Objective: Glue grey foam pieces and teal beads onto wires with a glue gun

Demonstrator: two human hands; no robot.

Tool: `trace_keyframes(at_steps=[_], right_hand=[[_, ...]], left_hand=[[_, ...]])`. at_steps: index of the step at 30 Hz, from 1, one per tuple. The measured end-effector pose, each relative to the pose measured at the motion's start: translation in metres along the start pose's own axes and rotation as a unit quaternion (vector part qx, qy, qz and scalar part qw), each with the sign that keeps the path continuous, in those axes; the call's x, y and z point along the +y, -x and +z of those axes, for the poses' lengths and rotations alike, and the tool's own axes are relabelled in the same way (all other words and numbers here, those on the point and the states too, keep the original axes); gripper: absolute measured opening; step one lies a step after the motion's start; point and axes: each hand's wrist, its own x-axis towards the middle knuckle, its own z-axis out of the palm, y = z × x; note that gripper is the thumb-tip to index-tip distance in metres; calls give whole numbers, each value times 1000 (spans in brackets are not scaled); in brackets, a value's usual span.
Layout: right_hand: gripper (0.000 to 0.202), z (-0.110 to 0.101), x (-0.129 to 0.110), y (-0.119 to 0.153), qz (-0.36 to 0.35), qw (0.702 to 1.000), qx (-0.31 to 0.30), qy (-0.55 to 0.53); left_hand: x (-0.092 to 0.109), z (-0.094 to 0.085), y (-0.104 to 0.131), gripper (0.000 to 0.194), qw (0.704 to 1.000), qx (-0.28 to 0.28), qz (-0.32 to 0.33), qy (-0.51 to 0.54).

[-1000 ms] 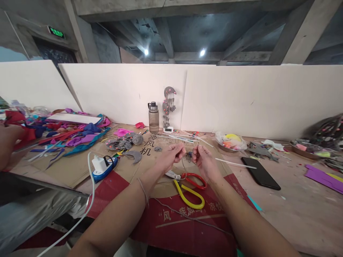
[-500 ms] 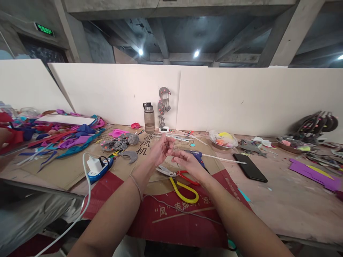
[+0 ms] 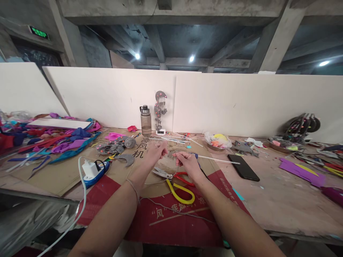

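My left hand [image 3: 157, 151] is closed above the cardboard, its fingertips turned right; what lies in them is too small to make out. To its right, my right hand [image 3: 187, 162] pinches a thin grey string [image 3: 177, 168] that hangs from the fingertips. Grey string also loops around my left wrist and trails across the red part of the cardboard [image 3: 150, 235]. Below the hands lie scissors [image 3: 180, 194] with one yellow and one red handle, blades pointing left. Partly behind my right hand is a blue glue gun [image 3: 197, 156] with a long clear stick.
Grey felt pieces [image 3: 118, 145] and a blue power strip [image 3: 98, 174] are on the left. A black phone [image 3: 243, 167] and a bagged bowl [image 3: 217, 141] sit right. At the back stand a water bottle [image 3: 146, 121] and a grey hanging ornament [image 3: 160, 109] by white panels.
My hands have drawn slightly apart. The fingers, loosely spread before, are now closed, and the right ones pinch the string. The whole view has shifted a little.
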Motion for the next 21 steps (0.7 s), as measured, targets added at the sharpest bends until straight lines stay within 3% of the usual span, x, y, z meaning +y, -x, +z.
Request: trace_keyframes(at_steps=[4, 7, 11, 15, 18, 21], right_hand=[[31, 2, 0, 3, -48, 995, -8, 89], [33, 4, 2, 6, -69, 981, -18, 178], [27, 7, 2, 9, -83, 965, -48, 242], [26, 4, -6, 13, -130, 949, -50, 282], [27, -11, -14, 7, -147, 942, -39, 301], [25, -40, -18, -14, -132, 938, -4, 322]], left_hand=[[-2, 11, 10, 48, 986, -160, -6, -50], [-5, 15, 10, 41, 977, -211, 1, -29], [-6, 15, 4, 35, 985, -155, 1, 78], [-1, 12, 1, 34, 974, -93, -28, 206], [3, 11, 1, 35, 969, -74, -41, 231], [4, 12, 2, 41, 975, -68, -54, 202]])
